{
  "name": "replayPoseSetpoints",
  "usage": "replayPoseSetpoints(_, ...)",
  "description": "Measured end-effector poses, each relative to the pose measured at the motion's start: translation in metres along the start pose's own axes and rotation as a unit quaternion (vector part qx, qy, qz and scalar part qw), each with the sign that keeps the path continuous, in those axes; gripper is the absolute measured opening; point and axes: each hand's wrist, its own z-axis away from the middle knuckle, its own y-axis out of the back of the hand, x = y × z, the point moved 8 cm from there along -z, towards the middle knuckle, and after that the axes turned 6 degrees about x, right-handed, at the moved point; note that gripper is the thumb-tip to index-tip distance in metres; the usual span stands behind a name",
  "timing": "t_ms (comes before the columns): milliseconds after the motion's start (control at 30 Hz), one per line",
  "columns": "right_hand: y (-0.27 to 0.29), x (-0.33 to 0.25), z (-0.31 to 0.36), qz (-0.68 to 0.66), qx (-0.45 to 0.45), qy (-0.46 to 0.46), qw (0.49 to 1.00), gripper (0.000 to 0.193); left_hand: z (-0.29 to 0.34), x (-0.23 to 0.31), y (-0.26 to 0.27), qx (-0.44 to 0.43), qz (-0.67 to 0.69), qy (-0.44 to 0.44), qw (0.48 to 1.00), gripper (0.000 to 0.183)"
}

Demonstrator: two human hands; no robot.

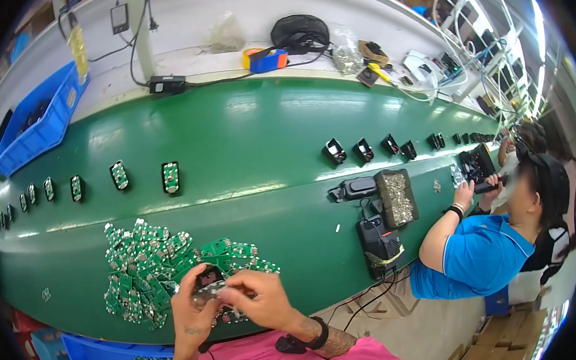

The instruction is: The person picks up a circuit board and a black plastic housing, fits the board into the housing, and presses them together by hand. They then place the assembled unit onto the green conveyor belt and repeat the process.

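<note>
My left hand (191,312) is wrapped round a small black plastic housing (209,275), held tilted just above the green bench. At its opening, my right hand (261,302) pinches a small greyish-green circuit board (207,290) between thumb and fingers. The fingers partly cover the board, so how far it sits inside the housing is hidden. Beneath and beside both hands spreads a loose heap of green circuit boards (144,263).
Black housings with boards (171,177) line the bench's left, others (334,151) the right. A parts tray (397,198) stands beside a black device (379,242). A blue crate (44,119) is far left. A co-worker in blue (484,255) works at right.
</note>
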Motion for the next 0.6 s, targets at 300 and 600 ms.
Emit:
replayPoseSetpoints(300, -0.007, 0.01, -0.002, 0.025, -0.05, -0.001, 0.998, 0.014, -0.002, 0.0, 0.015, 0.056, -0.118, -0.072, 0.989, 0.048)
replayPoseSetpoints(600, -0.008, -0.025, 0.004, 0.168, -0.089, 0.106, 0.976, 0.013, -0.006, 0.033, -0.013, 0.038, -0.238, -0.247, 0.938, 0.047)
